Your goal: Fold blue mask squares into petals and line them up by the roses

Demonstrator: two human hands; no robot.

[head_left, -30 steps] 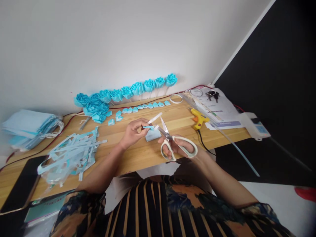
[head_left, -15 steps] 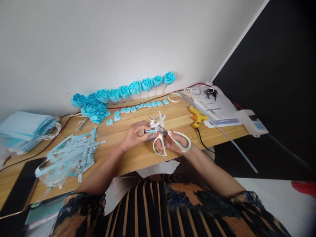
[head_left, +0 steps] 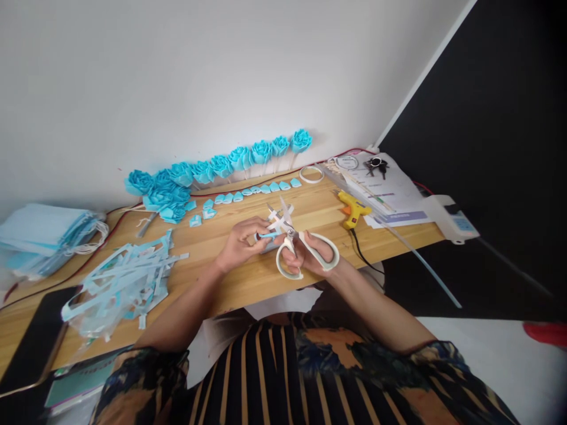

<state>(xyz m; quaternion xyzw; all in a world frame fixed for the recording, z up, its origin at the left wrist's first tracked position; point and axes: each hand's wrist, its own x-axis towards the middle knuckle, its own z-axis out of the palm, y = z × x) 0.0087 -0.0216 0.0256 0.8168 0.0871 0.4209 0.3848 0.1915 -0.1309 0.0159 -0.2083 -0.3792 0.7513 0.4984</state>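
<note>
My left hand [head_left: 243, 241] pinches a small folded blue piece [head_left: 268, 234], like mask fabric, in front of me. White strips [head_left: 280, 223] stick out beyond its fingers, beside the scissor blades. My right hand [head_left: 305, 255] holds white-handled scissors [head_left: 328, 254], with fingers through the loops. Their blades point away from me and stand apart; the strips partly hide one of them, so I cannot tell whether they touch the piece. Behind the hands lies a row of small folded blue pieces [head_left: 264, 189].
Blue fabric roses [head_left: 220, 166] line the wall. Cut strips [head_left: 128, 277], a stack of blue masks [head_left: 48, 233] and a phone [head_left: 39, 336] are on the left. Rightward lie a tape roll [head_left: 312, 175], a yellow glue gun [head_left: 352, 209], papers [head_left: 398, 198], keys [head_left: 376, 168] and a power strip [head_left: 454, 219].
The scissor loops have moved slightly nearer to me, and the blades have shifted a little against the strips. My left hand keeps its pinch on the blue piece, almost still.
</note>
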